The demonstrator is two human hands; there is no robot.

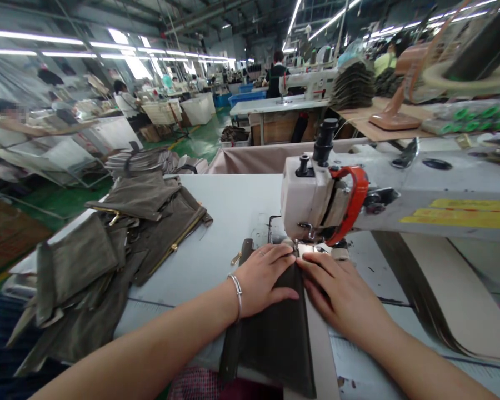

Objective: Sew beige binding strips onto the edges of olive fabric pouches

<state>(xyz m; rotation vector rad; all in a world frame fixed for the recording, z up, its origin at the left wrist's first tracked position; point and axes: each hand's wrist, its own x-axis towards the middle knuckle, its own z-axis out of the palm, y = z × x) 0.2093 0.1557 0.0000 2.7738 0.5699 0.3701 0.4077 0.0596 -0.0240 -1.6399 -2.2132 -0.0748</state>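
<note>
A dark olive fabric panel point(275, 339) lies under the head of a white sewing machine point(304, 194), its far end at the needle area. Flat on that panel rests my left hand point(266, 275), fingers stretched toward the presser foot and thumb out to the side. My right hand point(335, 283) presses the panel's right edge and a pale strip point(323, 350) beneath it, fingertips close to the left ones. A gold zipper pull point(235, 258) shows by the panel's left edge. The stitching point is partly hidden by my fingers.
Olive zippered fabric pieces point(150, 222) are heaped on the table's left. Stacked pale and dark panels point(445, 294) lie right, under the machine arm. An orange guard point(356, 200) curves beside the machine head. Beyond are a fabric-lined bin point(254, 160) and several people at work.
</note>
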